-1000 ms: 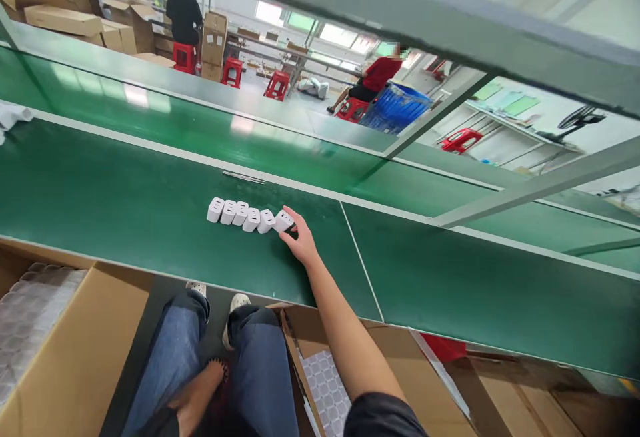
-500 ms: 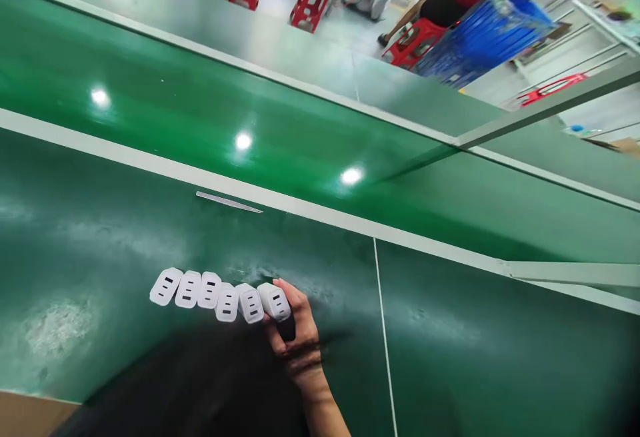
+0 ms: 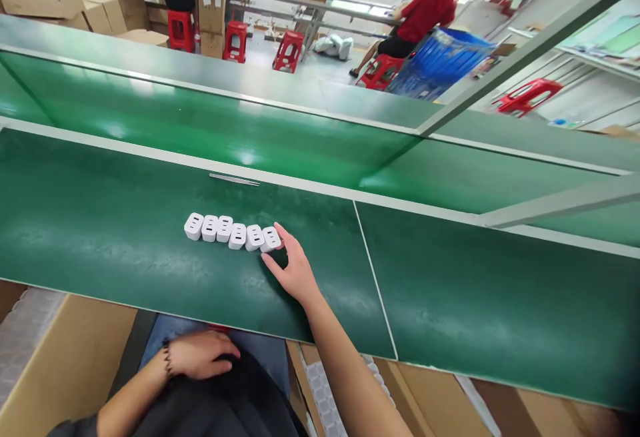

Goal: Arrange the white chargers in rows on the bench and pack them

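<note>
Several white USB charger blocks [image 3: 210,227] stand side by side in a slightly uneven row on the green table, port faces up. At the row's right end is one more charger [image 3: 271,238]. My right hand [image 3: 295,269] is beside that end charger, thumb and forefinger spread apart; the fingers behind it are partly hidden. My left hand [image 3: 207,354], with a dark band at the wrist, rests on my lap below the table edge, fingers loosely stretched out and holding nothing. A pair of metal tweezers [image 3: 234,180] lies beyond the row.
A pale raised rail [image 3: 300,188] runs along the table's far side, with a slanted post [image 3: 520,57] at right. Open cartons [image 3: 95,337] stand below the near edge. Across the room are red stools [image 3: 287,50], a blue bin [image 3: 435,60] and two seated people.
The view has tilted up, bringing my left hand and lap into sight. My right hand's fingers have spread from around the end charger, which stands in the row.
</note>
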Demonstrator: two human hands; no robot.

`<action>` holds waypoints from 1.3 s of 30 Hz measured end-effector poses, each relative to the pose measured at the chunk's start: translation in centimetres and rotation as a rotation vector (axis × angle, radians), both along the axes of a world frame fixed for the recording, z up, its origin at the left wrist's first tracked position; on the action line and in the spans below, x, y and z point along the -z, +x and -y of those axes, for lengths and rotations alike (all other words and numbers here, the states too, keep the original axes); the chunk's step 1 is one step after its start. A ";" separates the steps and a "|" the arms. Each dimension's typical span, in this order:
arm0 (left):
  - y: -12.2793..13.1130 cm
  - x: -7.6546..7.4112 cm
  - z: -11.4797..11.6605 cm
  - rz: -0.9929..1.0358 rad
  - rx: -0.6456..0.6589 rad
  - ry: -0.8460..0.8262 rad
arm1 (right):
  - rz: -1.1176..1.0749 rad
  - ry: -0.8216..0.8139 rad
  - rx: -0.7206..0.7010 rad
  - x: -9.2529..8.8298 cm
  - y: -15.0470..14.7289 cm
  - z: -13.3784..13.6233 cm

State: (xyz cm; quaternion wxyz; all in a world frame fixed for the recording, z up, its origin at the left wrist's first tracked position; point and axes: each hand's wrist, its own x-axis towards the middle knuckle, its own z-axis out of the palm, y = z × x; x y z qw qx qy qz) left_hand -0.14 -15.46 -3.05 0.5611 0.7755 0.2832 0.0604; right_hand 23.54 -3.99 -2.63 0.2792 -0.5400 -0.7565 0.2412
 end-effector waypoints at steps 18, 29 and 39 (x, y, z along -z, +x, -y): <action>4.2 -6.6 -14.0 -0.416 -0.312 0.925 | -0.002 0.034 0.091 -1.1 1.2 0.3; -1.4 -7.7 -15.5 -0.167 -0.135 0.739 | -0.062 -0.129 -0.055 -2.4 1.6 1.0; -1.9 -5.9 -15.7 -0.210 -0.247 0.814 | -0.001 -0.106 -0.269 -3.9 -0.5 0.2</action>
